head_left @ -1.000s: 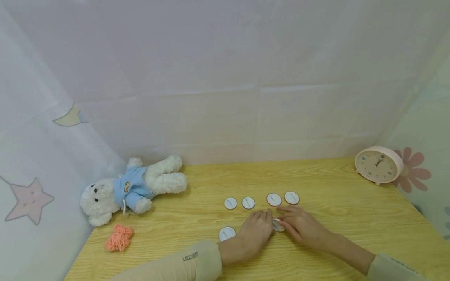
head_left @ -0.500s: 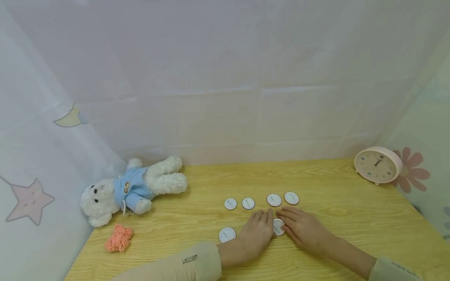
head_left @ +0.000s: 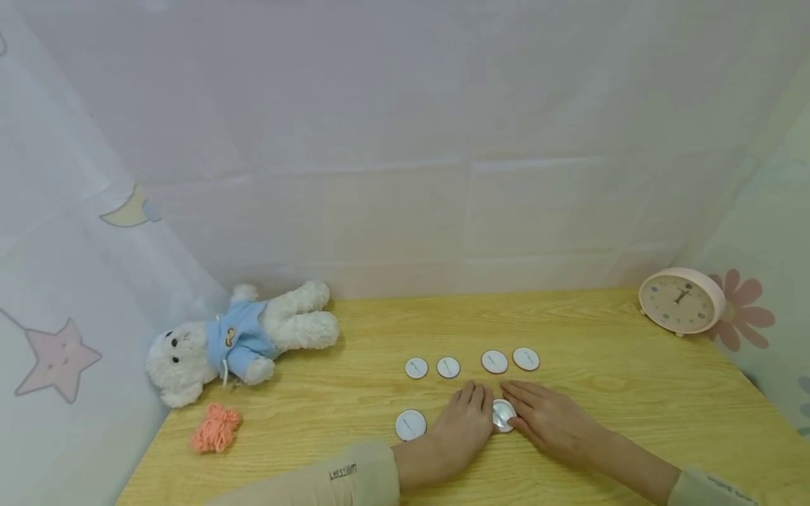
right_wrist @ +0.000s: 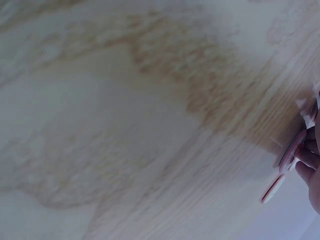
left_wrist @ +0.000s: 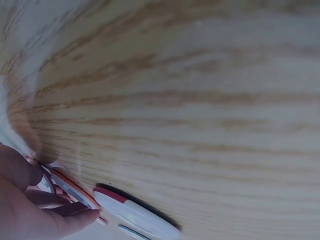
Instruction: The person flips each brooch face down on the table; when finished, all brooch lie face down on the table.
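A round pin badge (head_left: 503,415) shows its shiny back between my two hands in the head view. My left hand (head_left: 460,430) grips its left edge, the fingers bent beside it. My right hand (head_left: 552,422) holds its right edge with the thumb, while its other fingers reach past the far side. The left wrist view shows my left fingers (left_wrist: 67,226) close to an orange-edged badge (left_wrist: 75,189). At the right border of the right wrist view, my right fingers (right_wrist: 307,156) meet a red-edged badge (right_wrist: 291,150). The hands partly hide the held badge.
Several badges lie pin side up in a row beyond the hands, including a badge (head_left: 494,361). Another badge (head_left: 410,424) lies by the left wrist. A plush toy (head_left: 243,341) and coral yarn (head_left: 216,428) are at left, a pink clock (head_left: 681,300) at back right.
The badge between the hands has shifted slightly towards the body and shows more of its back. Both hands have moved little, and the other badges keep their places.
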Motion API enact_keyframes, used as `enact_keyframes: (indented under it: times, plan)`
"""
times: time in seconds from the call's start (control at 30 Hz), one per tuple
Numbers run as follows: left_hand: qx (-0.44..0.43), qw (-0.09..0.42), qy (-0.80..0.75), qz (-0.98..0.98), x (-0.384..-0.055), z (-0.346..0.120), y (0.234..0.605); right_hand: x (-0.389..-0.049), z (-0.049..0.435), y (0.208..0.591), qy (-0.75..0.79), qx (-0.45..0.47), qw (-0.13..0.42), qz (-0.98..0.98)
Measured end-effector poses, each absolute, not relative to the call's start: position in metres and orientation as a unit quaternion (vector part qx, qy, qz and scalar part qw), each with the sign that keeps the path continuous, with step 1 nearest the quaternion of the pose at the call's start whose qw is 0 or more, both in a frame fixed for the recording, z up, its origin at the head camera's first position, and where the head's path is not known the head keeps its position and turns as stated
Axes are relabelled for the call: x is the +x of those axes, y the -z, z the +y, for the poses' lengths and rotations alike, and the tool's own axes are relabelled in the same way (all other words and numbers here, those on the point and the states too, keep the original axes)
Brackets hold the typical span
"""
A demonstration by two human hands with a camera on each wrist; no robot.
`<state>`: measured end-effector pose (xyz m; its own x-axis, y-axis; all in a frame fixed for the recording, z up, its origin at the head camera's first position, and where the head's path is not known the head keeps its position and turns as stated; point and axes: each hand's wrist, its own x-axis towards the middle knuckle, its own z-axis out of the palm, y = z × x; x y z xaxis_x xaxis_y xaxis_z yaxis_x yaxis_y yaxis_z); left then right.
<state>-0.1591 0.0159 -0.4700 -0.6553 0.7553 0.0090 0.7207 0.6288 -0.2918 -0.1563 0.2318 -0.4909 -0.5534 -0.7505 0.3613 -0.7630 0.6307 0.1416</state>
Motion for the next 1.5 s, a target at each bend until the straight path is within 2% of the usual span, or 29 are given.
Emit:
enact_keyframes:
  times: [0.6,0.93,1.23,1.5]
  plan:
    - [-0.414,0.048,-0.128,-0.9,-0.16,0.014,0.471,-0.153,0.229,0.485,0.032,0.434,0.178,-0.882]
    - [-0.414,0.057,-0.109,-0.902,-0.162,0.014,0.472,-0.151,0.226,0.48,0.016,0.42,0.155,-0.894]
    - [-0.408,0.023,-0.114,-0.905,-0.164,0.014,0.467,-0.153,0.225,0.476,-0.007,0.398,0.115,-0.91]
    - [-0.412,0.027,-0.119,-0.903,-0.163,0.014,0.467,-0.153,0.227,0.478,-0.03,0.401,0.117,-0.908]
